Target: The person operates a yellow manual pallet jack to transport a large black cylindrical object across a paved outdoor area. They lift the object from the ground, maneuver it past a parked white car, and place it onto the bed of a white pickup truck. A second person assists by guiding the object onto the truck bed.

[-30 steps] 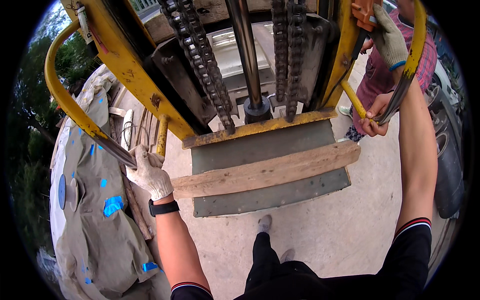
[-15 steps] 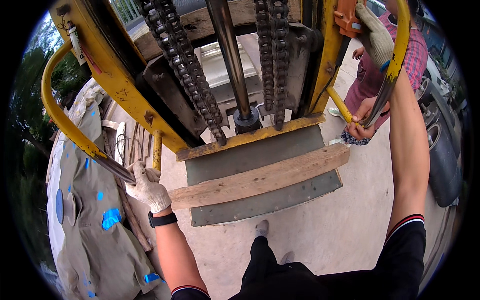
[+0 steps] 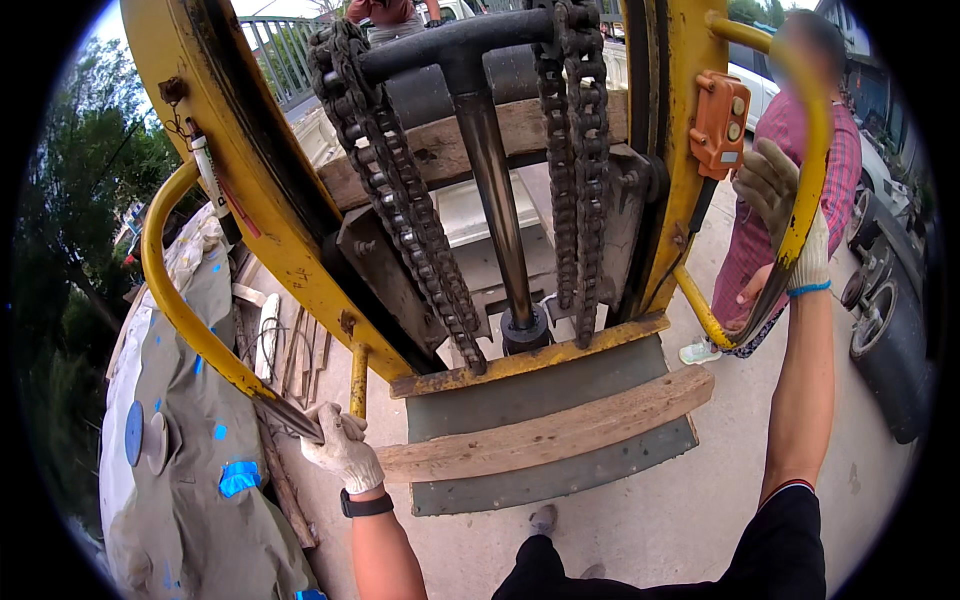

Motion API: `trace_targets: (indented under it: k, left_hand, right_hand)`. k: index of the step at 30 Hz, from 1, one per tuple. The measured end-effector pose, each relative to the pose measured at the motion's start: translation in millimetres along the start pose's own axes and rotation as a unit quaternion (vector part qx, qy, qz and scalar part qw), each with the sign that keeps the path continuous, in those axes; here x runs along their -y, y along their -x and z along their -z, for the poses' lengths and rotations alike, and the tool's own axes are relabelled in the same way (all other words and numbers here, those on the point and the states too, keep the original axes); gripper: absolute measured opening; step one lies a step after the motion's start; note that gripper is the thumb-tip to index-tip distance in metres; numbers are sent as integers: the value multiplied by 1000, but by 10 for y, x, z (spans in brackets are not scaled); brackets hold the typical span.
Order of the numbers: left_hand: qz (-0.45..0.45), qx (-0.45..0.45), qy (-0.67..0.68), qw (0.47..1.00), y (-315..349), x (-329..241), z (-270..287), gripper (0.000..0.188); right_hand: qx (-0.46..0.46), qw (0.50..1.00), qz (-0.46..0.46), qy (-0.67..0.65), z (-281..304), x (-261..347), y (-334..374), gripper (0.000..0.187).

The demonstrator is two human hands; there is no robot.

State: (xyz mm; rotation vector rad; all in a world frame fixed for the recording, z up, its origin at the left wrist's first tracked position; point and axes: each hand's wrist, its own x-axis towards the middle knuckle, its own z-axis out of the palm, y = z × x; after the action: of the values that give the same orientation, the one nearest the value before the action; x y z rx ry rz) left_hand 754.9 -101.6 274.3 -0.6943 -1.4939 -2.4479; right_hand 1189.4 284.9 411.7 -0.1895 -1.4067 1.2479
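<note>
My left hand [image 3: 343,448], in a white knitted glove, is wrapped round the lower end of the curved yellow left handle [image 3: 192,325] of a yellow lifting mast [image 3: 250,190]. My gloved right hand [image 3: 780,205] is raised with fingers stretched out, holding nothing. It is beside the orange push-button control box [image 3: 719,125], a small gap from it, and partly behind the yellow right handle [image 3: 803,225]. Between the mast's uprights stand a shiny lift cylinder [image 3: 500,200] and heavy black chains [image 3: 385,170]. A wooden plank [image 3: 550,425] lies across the grey base cover [image 3: 480,496] below.
A person in a red checked garment [image 3: 725,270] stands close at the right, a hand near the right handle. Another person [image 3: 390,20] is beyond the mast. Grey sheeting [image 3: 190,440] and wood strips [image 3: 295,350] lie left; black cylindrical parts [image 3: 890,345] lie right.
My right hand has come off the orange control box and its fingers are extended. The view has tilted up, showing the cylinder's top. The other person's hand has shifted at the right handle.
</note>
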Motion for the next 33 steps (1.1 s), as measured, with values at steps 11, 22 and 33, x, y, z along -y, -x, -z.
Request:
trace_targets:
  k: [11,22,33]
  left_hand:
    - [71,-44,-68,994,-19,-210,-7,11]
    - [19,-38,-66,997,39,-51,-20,11]
    - [8,-11,-23,1000,-26,-21,-15,12]
  right_hand:
    - [-303,914,-126,241,-726,-282,1142,18]
    - [-292,918,-158,215,-683,-232,1150,21]
    - [-198,956,-180,117,-664,-254,1141,19]
